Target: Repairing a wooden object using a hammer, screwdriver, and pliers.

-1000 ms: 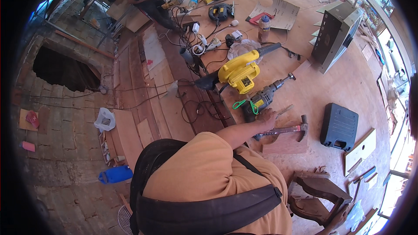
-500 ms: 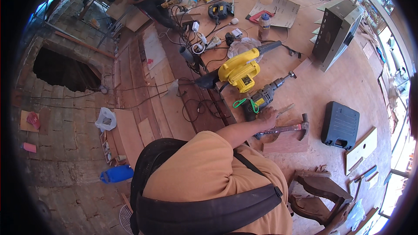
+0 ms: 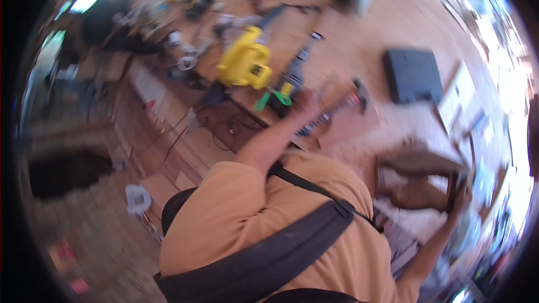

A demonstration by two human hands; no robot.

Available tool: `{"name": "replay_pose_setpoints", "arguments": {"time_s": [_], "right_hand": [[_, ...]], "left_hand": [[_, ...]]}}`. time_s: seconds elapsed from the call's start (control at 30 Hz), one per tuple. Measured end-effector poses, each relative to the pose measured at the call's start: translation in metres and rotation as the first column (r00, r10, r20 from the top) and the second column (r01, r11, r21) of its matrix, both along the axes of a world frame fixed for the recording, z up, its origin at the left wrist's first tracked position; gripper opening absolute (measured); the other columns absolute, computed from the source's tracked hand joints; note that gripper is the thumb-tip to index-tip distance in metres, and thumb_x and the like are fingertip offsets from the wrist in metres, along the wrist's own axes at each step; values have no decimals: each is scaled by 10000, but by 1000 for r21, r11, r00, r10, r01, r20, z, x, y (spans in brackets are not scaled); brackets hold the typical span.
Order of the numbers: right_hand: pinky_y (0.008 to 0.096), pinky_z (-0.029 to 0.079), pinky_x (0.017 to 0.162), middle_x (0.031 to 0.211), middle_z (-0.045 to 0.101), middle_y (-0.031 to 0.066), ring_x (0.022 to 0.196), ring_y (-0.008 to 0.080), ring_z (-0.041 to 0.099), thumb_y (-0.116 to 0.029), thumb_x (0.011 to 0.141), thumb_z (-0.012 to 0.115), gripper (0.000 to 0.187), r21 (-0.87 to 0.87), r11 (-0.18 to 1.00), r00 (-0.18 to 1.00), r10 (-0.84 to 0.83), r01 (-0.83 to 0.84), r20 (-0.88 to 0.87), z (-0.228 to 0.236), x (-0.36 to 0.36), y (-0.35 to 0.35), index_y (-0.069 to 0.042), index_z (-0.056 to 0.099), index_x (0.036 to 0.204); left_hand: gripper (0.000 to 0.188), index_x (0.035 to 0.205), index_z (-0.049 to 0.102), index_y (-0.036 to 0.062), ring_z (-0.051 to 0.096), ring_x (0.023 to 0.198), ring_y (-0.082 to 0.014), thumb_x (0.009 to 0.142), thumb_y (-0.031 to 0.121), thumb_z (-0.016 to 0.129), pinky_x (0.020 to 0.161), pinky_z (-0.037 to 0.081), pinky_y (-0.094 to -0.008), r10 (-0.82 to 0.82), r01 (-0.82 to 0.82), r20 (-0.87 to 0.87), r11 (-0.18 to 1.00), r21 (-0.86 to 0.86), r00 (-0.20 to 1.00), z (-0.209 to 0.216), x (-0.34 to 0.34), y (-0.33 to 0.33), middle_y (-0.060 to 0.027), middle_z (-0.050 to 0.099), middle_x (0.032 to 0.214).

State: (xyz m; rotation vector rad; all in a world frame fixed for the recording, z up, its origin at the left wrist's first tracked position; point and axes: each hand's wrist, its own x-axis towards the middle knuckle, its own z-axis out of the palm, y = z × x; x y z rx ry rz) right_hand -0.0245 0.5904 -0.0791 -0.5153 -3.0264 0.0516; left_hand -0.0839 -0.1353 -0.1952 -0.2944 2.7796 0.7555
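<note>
My left hand (image 3: 306,106) reaches over the workbench, smeared by motion. It is beside the handle of a hammer (image 3: 351,101) and just below a power drill (image 3: 292,78) with a green tie on its cord. Whether its fingers close on anything is too blurred to tell. The hammer lies across a flat piece of wood (image 3: 349,124). At the right, my right hand (image 3: 460,195) grips the end of a dark, curved wooden frame (image 3: 418,163), its fingers partly hidden.
A yellow blower (image 3: 245,64) lies left of the drill. A black tool case (image 3: 414,76) sits toward the far right, beside a pale board (image 3: 457,92). Cables and power tools crowd the far left, near another person (image 3: 104,25). A dark floor opening (image 3: 67,171) shows at the left.
The whole view has swung and blurred, shifting the bench things up and left. My right hand and forearm now show much more at the wooden frame. My left hand remains near the drill and hammer.
</note>
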Motion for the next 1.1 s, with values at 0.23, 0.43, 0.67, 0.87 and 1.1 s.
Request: {"name": "replay_pose_setpoints", "arguments": {"time_s": [0.23,0.43,0.67,0.87,1.1], "right_hand": [[429,457,906,1055,695,194,1006,356,649,-623,964,448,634,-93,964,963,-235,248,132,58,-26,-100,-64,732,1055],[389,504,793,919,667,131,871,312,661,-333,1008,495,349,179,955,968,219,-238,121,44,-11,-73,-320,572,1348],[442,513,752,823,696,239,820,361,689,-683,871,550,704,-237,941,965,-259,243,-39,97,-24,-157,-5,735,818],[427,512,767,852,706,229,847,348,690,-703,860,548,722,-240,931,958,-285,274,-12,94,-22,-152,-6,736,832],[417,507,797,873,706,216,869,344,683,-700,867,544,715,-281,923,961,-276,263,-6,100,-23,-158,-12,738,857]], "left_hand": [[240,978,647,37,606,973,-426,739,62,650,858,477,-500,-156,153,-127,988,-33,980,-26,-11,-18,-205,661,970],[263,1072,697,62,646,977,-419,827,138,640,861,502,-481,-161,153,-62,982,-115,985,-28,-15,-16,-214,689,1015],[255,1056,705,48,672,960,-399,838,165,643,849,515,-452,-195,183,-75,973,-140,978,-26,-12,-26,-217,706,1002],[278,1042,707,40,677,932,-393,797,171,707,835,517,-440,-200,186,-76,971,-153,977,-21,-12,-23,-209,710,959],[276,1021,708,35,677,911,-392,786,179,727,829,518,-436,-221,207,-58,962,-179,974,-25,-18,-28,-204,710,939]]}}
